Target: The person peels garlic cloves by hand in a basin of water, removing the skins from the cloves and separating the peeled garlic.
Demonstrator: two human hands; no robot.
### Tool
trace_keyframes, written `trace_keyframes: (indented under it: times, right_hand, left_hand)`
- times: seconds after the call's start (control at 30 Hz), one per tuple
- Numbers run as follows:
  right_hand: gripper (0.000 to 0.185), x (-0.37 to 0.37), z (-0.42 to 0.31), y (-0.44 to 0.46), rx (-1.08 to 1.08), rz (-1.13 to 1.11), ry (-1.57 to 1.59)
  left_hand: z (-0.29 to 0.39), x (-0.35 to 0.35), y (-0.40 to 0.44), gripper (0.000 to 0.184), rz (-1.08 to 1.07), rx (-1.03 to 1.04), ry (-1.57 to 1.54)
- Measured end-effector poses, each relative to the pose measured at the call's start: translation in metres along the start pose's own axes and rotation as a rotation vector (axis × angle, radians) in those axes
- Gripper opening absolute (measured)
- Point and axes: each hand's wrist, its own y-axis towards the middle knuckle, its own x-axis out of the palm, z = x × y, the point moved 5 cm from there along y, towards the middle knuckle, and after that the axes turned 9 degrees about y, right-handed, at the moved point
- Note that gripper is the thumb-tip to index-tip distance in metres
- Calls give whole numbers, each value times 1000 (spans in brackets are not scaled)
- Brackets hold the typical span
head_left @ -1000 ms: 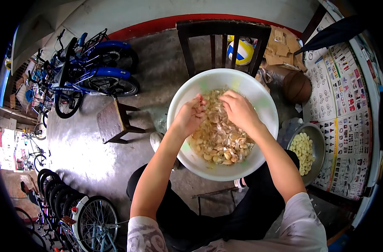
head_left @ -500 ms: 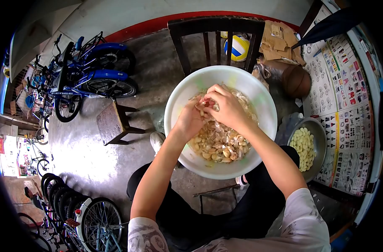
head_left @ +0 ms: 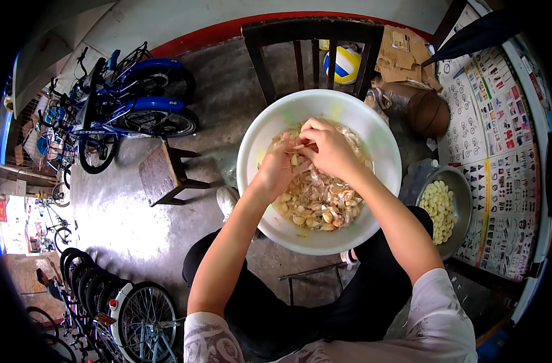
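Observation:
A big white basin [head_left: 261,227] stands in front of me on a dark wooden chair. Garlic cloves [head_left: 315,209], many with loose papery skins, lie in water inside it. Above them my left hand [head_left: 278,164] is closed around a garlic clove [head_left: 295,160], palm turned up. My right hand [head_left: 325,147] meets it, thumb and fingers pinched at the same spot; its fingertips partly cover what they grip. To the right, a metal bowl [head_left: 463,209] holds pale peeled garlic cloves [head_left: 437,209].
The dark chair's backrest [head_left: 312,29] rises behind the basin. A volleyball [head_left: 344,65], a basketball [head_left: 428,114] and flattened cardboard [head_left: 403,57] lie beyond. Leftward are a wooden stool [head_left: 161,174], blue bicycles [head_left: 149,112] and a row of parked wheels [head_left: 94,284]. A printed sheet [head_left: 494,163] covers the right side.
My fingers have shifted slightly at the clove, the two hands still together over the basin. The whole view has tilted a little; the bowl and its cloves look the same.

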Motion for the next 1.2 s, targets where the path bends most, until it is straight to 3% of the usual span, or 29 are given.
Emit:
trace_keyframes:
  times: [0.1, 0.17, 0.3, 0.43, 0.5, 0.53, 0.6, 0.83, 0.9, 1.1, 1.17, 1.2]
  right_hand:
    - [11, -6, 5, 4, 15, 24, 216]
    - [10, -16, 5, 5, 145, 57, 309]
    - [12, -16, 11, 0, 76, 201, 371]
    - [12, -13, -16, -3, -58, 150, 199]
    - [10, -4, -15, -3, 160, -15, 434]
    - [10, -3, -15, -4, 162, -14, 435]
    - [7, 2, -4, -4, 308, -2, 767]
    - [6, -6, 24, -1, 282, 112, 704]
    - [7, -22, 18, 0, 81, 178, 152]
    - [9, -38, 27, -1, 107, 152, 102]
    - [10, -25, 45, -4, 481, 111, 1013]
    - [11, -25, 38, -4, 553, 112, 1148]
  left_hand:
    - [6, 4, -2, 51, -70, -30, -21]
    - [12, 11, -8, 57, -83, -35, -59]
    - [14, 12, -8, 67, -93, -13, -175]
    - [11, 7, -2, 65, -121, 70, -231]
    - [9, 2, 0, 61, -50, 73, -269]
    - [7, 0, 1, 61, -50, 71, -268]
    - [7, -1, 2, 62, -83, 106, -320]
    - [11, 7, -3, 62, -44, 95, -319]
    - [14, 9, -4, 62, -97, 114, -310]
    - [15, 8, -6, 61, -115, 101, -326]
    - [15, 9, -8, 60, -85, 91, -326]
    - [15, 9, -8, 60, -57, 80, -324]
